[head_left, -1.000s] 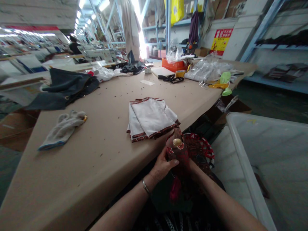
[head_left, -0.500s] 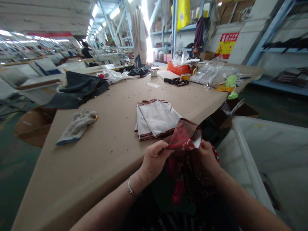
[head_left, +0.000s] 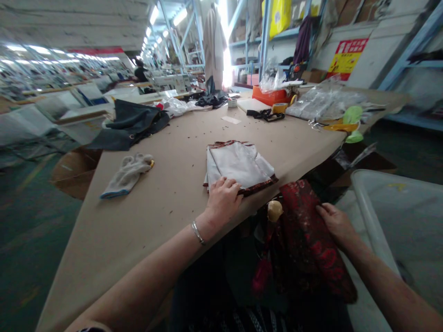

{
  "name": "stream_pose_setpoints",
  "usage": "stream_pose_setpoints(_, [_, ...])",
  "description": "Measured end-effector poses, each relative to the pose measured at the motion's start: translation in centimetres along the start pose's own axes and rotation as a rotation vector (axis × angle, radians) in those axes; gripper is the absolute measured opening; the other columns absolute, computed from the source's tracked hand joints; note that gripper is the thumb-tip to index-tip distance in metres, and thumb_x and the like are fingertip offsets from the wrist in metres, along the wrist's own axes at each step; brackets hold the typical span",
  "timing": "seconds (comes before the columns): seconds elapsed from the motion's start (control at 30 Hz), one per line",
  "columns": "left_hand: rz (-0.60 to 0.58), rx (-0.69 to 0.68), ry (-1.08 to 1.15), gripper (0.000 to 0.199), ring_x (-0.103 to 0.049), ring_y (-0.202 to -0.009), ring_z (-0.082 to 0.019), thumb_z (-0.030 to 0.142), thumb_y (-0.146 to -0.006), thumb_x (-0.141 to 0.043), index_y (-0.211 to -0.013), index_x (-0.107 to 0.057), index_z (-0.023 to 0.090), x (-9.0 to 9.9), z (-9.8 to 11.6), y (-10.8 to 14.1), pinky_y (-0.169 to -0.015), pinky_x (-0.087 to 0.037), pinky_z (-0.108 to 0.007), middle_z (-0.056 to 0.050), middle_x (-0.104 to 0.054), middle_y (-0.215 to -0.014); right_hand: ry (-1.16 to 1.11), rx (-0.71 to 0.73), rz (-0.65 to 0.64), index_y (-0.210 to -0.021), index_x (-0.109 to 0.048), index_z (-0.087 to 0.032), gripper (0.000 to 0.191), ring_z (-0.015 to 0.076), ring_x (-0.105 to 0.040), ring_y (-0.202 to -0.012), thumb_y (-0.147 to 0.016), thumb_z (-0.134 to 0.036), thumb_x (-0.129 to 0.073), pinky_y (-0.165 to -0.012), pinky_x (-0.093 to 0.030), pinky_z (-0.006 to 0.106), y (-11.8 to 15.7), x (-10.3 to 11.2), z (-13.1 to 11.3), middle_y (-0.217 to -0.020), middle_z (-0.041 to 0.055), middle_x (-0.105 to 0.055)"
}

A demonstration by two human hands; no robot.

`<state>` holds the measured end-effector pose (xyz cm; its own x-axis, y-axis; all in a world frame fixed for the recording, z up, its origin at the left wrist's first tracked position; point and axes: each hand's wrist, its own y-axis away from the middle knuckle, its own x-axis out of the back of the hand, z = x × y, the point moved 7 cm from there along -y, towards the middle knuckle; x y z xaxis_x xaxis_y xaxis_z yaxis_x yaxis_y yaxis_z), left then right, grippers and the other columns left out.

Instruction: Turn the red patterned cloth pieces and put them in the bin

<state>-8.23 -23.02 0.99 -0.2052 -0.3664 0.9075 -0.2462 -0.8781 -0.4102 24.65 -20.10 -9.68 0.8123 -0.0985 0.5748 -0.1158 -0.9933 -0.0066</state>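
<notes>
My left hand [head_left: 224,198] lies with its fingers flat on the near edge of a stack of white-faced fabric pieces [head_left: 235,161] trimmed in red-brown patterned cloth. Beyond the table's edge, my right hand [head_left: 337,223] grips the side of a dark red floral cloth [head_left: 308,230], which hangs down over my lap. Beside that cloth is a rounded tan knob-like piece [head_left: 275,210]; what it belongs to is unclear. A blurred pink-red tassel [head_left: 262,275] dangles lower down. The thumb of my right hand shows on the cloth, while its other fingers are partly hidden.
A grey work glove [head_left: 128,175] lies on the brown-covered table [head_left: 166,226] at left, near dark folded material [head_left: 134,122]. An orange container [head_left: 272,95], tape [head_left: 279,108] and plastic-wrapped goods [head_left: 325,103] sit farther back. A white bin [head_left: 360,198] stands at right.
My left hand has let go of the red patterned cloth and moved onto the stack. My right hand has moved right, with the cloth now hanging lower and more spread out. The view has swung left.
</notes>
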Motion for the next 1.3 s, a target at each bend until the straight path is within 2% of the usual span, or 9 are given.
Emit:
stream_pose_setpoints(0.1, [-0.032, -0.013, -0.068, 0.015, -0.054, -0.103, -0.027, 0.023, -0.088, -0.051, -0.089, -0.066, 0.019, -0.3, 0.2, -0.5, -0.09, -0.042, -0.042, -0.008, -0.066, -0.1, 0.228, -0.072, -0.033, -0.092, -0.064, -0.019, 0.039, 0.0293, -0.065, -0.082, -0.073, -0.05, -0.05, -0.079, -0.05, 0.043, 0.2, -2.9, 5.3, -0.088, 0.0108, -0.071])
stream_pose_setpoints(0.17, [-0.048, -0.026, -0.069, 0.017, -0.056, -0.097, -0.024, 0.02, -0.088, -0.049, -0.085, -0.065, 0.018, -0.4, 0.1, -0.8, -0.089, -0.043, -0.04, -0.008, -0.067, -0.095, 0.218, -0.015, 0.005, -0.107, -0.062, -0.017, 0.046, 0.0291, -0.065, -0.091, -0.077, -0.048, -0.05, -0.085, -0.049, 0.045, 0.1, -3.3, 4.2, -0.102, 0.0131, -0.069])
stream_pose_setpoints(0.3, [0.01, -0.023, -0.048, 0.017, -0.059, -0.09, -0.023, 0.015, -0.085, -0.049, -0.081, -0.065, 0.016, 0.9, -0.2, -1.4, -0.085, -0.045, -0.037, -0.008, -0.067, -0.088, 0.063, 0.474, 0.131, -0.114, -0.059, -0.018, 0.039, 0.0232, -0.062, -0.098, -0.088, -0.044, -0.046, -0.089, -0.048, 0.039, 0.9, -2.4, -9.9, -0.111, 0.0107, -0.065])
stream_pose_setpoints(0.4, [0.086, -0.018, -0.014, 0.016, -0.06, -0.086, -0.022, 0.013, -0.084, -0.05, -0.077, -0.065, 0.017, 2.6, -0.1, -1.8, -0.082, -0.046, -0.035, -0.007, -0.067, -0.084, 0.218, 0.891, -0.015, -0.113, -0.06, -0.018, 0.032, 0.0246, -0.056, -0.106, -0.089, -0.037, -0.052, -0.095, -0.045, 0.04, 2.7, -5.2, -21.6, -0.112, 0.0101, -0.063])
stream_pose_setpoints(0.53, [0.161, -0.028, 0.046, 0.018, -0.06, -0.082, -0.02, 0.012, -0.083, -0.049, -0.075, -0.064, 0.017, 4.8, 0.1, -1.4, -0.081, -0.047, -0.034, -0.006, -0.067, -0.08, 0.649, 0.949, -0.176, -0.112, -0.061, -0.015, 0.029, 0.0285, -0.057, -0.102, -0.086, -0.024, -0.055, -0.086, -0.048, 0.04, 2.4, -10.6, -26.9, -0.109, 0.0126, -0.064])
stream_pose_setpoints(0.8, [0.21, 0.189, 0.247, 0.013, -0.058, -0.078, -0.018, 0.012, -0.075, -0.053, -0.078, -0.062, 0.019, 5.9, -2.6, 3.5, -0.074, -0.048, -0.032, -0.005, -0.063, -0.085, 0.834, 0.682, -0.057, -0.109, -0.059, -0.015, 0.031, 0.0265, -0.066, -0.084, -0.084, -0.009, -0.041, -0.071, -0.048, 0.035, 1.8, -7.4, -25.5, -0.098, 0.0143, -0.067])
stream_pose_setpoints(1.03, [0.26, 0.87, 1.616, 0.02, -0.057, -0.057, -0.011, 0.03, -0.071, -0.067, -0.083, -0.055, 0.02, 1.9, -1.6, 9.2, -0.047, -0.047, -0.02, 0.003, -0.059, -0.068, 0.712, 0.676, -0.331, -0.107, -0.062, -0.017, 0.036, 0.0231, -0.064, -0.078, -0.087, -0.007, -0.034, -0.065, -0.047, 0.03, 11.8, -8.9, -20.5, -0.09, 0.0105, -0.066])
stream_pose_setpoints(1.17, [0.134, 0.989, 1.86, 0.028, -0.056, -0.055, -0.01, 0.032, -0.066, -0.076, -0.08, -0.057, 0.018, 0.4, 2.0, 11.7, -0.049, -0.049, -0.021, 0.003, -0.06, -0.065, 0.194, 0.459, -0.559, -0.085, -0.064, -0.018, 0.026, 0.0205, -0.062, -0.079, -0.088, -0.017, -0.039, -0.073, -0.048, 0.031, 14.3, -10.7, -15.0, -0.085, 0.0076, -0.065])
stream_pose_setpoints(1.3, [-0.276, 0.899, 1.618, 0.024, -0.041, -0.042, -0.005, 0.033, -0.067, -0.074, -0.063, -0.06, 0.013, -2.0, 4.7, 13.6, -0.041, -0.033, -0.017, 0.004, -0.051, -0.051, -0.667, -0.026, -0.474, -0.095, -0.065, -0.022, 0.025, 0.0208, -0.063, -0.075, -0.086, -0.04, -0.049, -0.073, -0.052, 0.034, 14.5, -10.3, -10.2, -0.083, 0.0045, -0.067])
